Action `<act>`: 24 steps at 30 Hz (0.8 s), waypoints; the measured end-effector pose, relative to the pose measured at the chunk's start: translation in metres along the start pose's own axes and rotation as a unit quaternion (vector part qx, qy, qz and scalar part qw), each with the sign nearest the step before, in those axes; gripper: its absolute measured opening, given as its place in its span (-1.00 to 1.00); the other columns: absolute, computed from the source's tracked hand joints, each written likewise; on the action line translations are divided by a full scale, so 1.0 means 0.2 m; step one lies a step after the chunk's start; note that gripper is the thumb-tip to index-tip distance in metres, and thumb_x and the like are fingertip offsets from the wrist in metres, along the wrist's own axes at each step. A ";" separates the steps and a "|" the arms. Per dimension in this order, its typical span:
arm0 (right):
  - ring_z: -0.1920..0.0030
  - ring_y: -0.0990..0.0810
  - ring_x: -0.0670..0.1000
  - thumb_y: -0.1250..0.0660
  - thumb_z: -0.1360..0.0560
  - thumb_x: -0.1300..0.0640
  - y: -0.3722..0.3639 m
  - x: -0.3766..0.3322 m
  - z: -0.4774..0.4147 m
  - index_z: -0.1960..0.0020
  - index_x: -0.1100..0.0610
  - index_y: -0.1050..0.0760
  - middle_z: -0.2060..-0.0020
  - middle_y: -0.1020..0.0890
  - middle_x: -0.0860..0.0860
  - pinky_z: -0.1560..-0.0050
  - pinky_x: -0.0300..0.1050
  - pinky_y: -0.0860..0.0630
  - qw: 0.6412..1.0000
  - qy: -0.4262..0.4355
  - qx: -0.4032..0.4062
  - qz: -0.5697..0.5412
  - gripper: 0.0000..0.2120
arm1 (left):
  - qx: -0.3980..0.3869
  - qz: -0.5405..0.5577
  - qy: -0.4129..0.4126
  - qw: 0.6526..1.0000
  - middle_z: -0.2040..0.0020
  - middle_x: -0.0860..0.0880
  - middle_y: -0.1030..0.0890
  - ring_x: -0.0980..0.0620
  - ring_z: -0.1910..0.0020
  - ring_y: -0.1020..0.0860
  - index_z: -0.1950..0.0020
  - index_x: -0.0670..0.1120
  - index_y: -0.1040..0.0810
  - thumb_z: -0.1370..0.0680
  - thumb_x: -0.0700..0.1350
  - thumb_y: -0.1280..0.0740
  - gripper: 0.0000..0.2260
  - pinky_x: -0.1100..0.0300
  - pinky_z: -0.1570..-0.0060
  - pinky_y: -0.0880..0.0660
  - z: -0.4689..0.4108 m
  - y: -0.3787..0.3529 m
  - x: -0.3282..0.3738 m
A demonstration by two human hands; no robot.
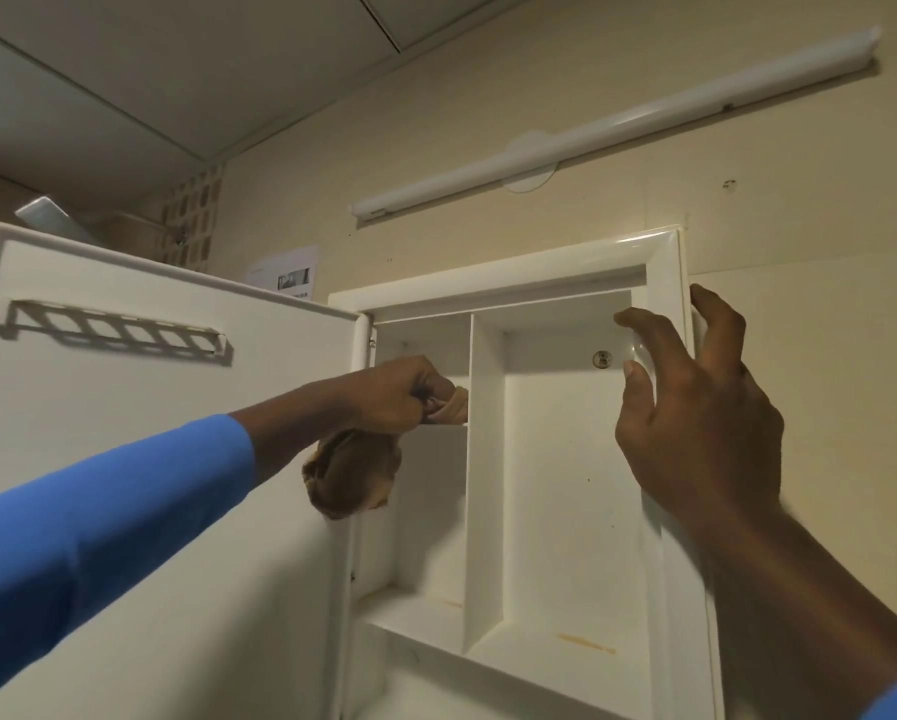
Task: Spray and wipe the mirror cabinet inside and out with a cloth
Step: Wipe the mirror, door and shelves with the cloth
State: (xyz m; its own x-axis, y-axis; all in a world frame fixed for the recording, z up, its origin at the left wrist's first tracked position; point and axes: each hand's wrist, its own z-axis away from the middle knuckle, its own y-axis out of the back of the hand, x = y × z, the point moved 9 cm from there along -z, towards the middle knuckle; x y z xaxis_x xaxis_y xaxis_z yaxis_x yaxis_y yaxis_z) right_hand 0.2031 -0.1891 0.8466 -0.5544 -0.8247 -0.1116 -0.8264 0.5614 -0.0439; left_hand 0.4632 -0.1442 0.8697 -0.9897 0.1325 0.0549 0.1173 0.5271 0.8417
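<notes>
Head: left hand grip clenching cloth

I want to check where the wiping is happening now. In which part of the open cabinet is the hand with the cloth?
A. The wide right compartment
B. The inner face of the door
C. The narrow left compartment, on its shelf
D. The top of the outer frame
C: the left hand presses the brown cloth at the shelf of the narrow left compartment, left of the divider.
</notes>
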 end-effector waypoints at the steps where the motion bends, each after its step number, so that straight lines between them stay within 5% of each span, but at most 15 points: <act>1: 0.02 -0.64 0.40 -0.37 -0.60 0.17 0.00 0.00 0.00 -0.40 -0.04 -0.52 -0.50 -0.35 0.17 0.10 0.15 -0.60 1.000 0.000 0.005 -0.002 -0.62 | 0.023 0.011 -0.001 1.000 0.41 0.00 -0.33 0.14 0.40 -0.34 0.38 -0.16 -0.34 -0.33 -0.49 -0.11 -0.75 0.33 0.26 -0.36 0.03 0.02 -0.01; 5: 0.07 -0.64 0.38 -0.38 -0.59 0.18 0.01 0.00 0.00 -0.37 -0.04 -0.54 -0.49 -0.36 0.15 0.13 0.12 -0.57 1.000 0.001 0.008 -0.005 -0.63 | 0.077 -0.029 0.020 0.996 0.47 0.09 -0.48 0.19 0.41 -0.49 0.38 -0.19 -0.41 -0.37 -0.46 -0.20 -0.78 0.33 0.30 -0.37 0.05 0.07 -0.06; 7: 0.08 -0.64 0.38 -0.38 -0.59 0.17 0.01 0.00 -0.01 -0.37 -0.04 -0.54 -0.49 -0.36 0.15 0.13 0.12 -0.56 1.000 -0.003 0.007 -0.003 -0.63 | 0.163 -0.007 0.065 0.984 0.45 0.20 -0.57 0.25 0.36 -0.56 0.38 -0.18 -0.47 -0.37 -0.46 -0.27 -0.78 0.24 0.22 -0.50 0.01 0.15 -0.11; 10: 0.09 -0.64 0.38 -0.39 -0.59 0.17 0.01 -0.01 0.00 -0.37 -0.04 -0.55 -0.49 -0.37 0.15 0.13 0.11 -0.57 1.000 -0.002 0.006 0.005 -0.63 | 0.363 0.090 0.190 0.908 0.18 -0.05 -0.72 -0.05 0.12 -0.67 0.16 -0.18 -0.67 -0.44 -0.36 -0.39 -0.89 0.04 0.02 -0.65 -0.02 0.22 -0.25; 12: 0.11 -0.64 0.37 -0.39 -0.58 0.17 0.01 -0.01 0.00 -0.37 -0.04 -0.55 -0.48 -0.38 0.15 0.15 0.06 -0.53 1.000 -0.002 0.007 0.009 -0.63 | 0.403 0.188 0.255 0.859 -0.02 -0.15 -0.69 -0.18 -0.04 -0.65 -0.10 -0.16 -0.64 -0.49 -0.26 -0.40 -0.81 -0.05 -0.13 -0.64 -0.05 0.17 -0.34; 15: 0.12 -0.65 0.37 -0.38 -0.59 0.16 0.01 -0.01 0.00 -0.37 -0.03 -0.55 -0.48 -0.38 0.14 0.15 0.06 -0.54 1.000 -0.002 0.009 0.012 -0.64 | 0.411 0.317 0.288 0.805 -0.11 -0.17 -0.66 -0.23 -0.14 -0.62 -0.16 -0.13 -0.56 -0.50 -0.27 -0.34 -0.76 -0.07 -0.26 -0.59 -0.09 0.12 -0.41; 20: 0.14 -0.65 0.37 -0.37 -0.58 0.18 0.00 -0.01 -0.01 -0.38 -0.04 -0.54 -0.47 -0.37 0.14 0.17 0.05 -0.52 1.000 0.000 0.008 0.008 -0.62 | 0.252 0.095 0.232 0.935 -0.25 -0.19 -0.66 -0.21 -0.23 -0.61 -0.29 -0.22 -0.60 -0.56 -0.17 -0.38 -0.69 -0.08 -0.26 -0.57 -0.16 0.07 -0.19; 24: 0.18 -0.64 0.35 -0.38 -0.56 0.19 -0.01 0.00 -0.01 -0.35 -0.05 -0.54 -0.46 -0.38 0.13 0.18 -0.03 -0.40 1.000 -0.008 0.004 0.003 -0.62 | 0.238 0.142 0.099 0.956 0.01 -0.05 -0.71 -0.07 0.00 -0.66 -0.21 -0.19 -0.65 -0.49 -0.46 -0.21 -0.60 0.03 0.00 -0.63 -0.13 0.06 -0.01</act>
State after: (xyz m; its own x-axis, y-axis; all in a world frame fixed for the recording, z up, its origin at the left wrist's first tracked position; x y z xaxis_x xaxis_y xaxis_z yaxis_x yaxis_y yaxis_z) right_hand 0.2048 -0.1915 0.8479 -0.5576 -0.8201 -0.1281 -0.8221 0.5670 -0.0519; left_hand 0.4641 -0.1594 0.8928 -0.9029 0.1903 0.3853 0.3611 0.8222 0.4400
